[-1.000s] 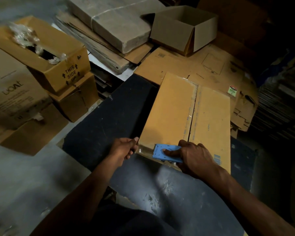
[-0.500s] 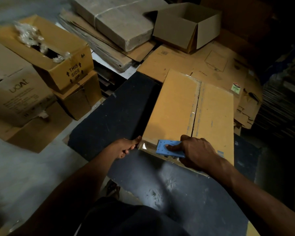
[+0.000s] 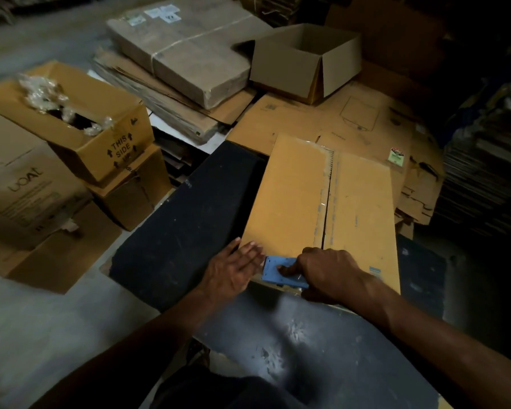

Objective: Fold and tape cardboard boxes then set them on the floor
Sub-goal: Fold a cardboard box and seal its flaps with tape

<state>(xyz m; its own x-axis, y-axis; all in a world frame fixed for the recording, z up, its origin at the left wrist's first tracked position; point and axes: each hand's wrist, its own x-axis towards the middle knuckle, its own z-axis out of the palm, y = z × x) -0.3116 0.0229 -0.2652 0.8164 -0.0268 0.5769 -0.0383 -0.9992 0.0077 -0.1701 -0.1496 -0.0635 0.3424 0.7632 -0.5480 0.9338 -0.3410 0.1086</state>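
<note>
A dark surface fills the middle of the view, scuffed and dusty at its near end. On it lies the cardboard box, long and tan, its two top flaps meeting along a centre seam that runs away from the person, with clear tape glinting down that seam. Behind it flat cardboard sheets spread across the back, and an open-topped box sits on them. Further left, a strapped bundle of flattened cartons rests on more sheets. On the left, a box marked THIS SIDE sits open with crumpled plastic poking out, stacked on other cartons on the grey floor.

Now to the near end of the box. The right hand is curled round a blue tape dispenser, thumb pressed on its flat face, holding it against the box's near edge at the seam. The left hand lies flat, fingers straight and together, pressing down on the near left corner of the box just beside the dispenser. A small green sticker shows on the sheets past the box's far right corner.
</note>
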